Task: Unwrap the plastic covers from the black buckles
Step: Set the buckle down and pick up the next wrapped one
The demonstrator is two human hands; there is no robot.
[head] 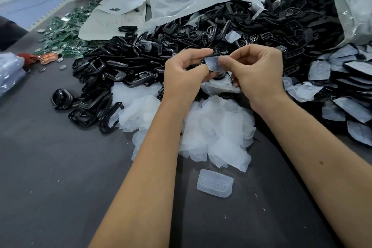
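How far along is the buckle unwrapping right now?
Done: a heap of clear covers and bare buckles at left. In hand: left hand holds a buckle, right hand peels its cover. Left: many covered buckles at right.

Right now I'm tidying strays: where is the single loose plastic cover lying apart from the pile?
In the head view, the loose plastic cover lies flat on the grey table, between the forearms, just nearer the person than the white cover pile.
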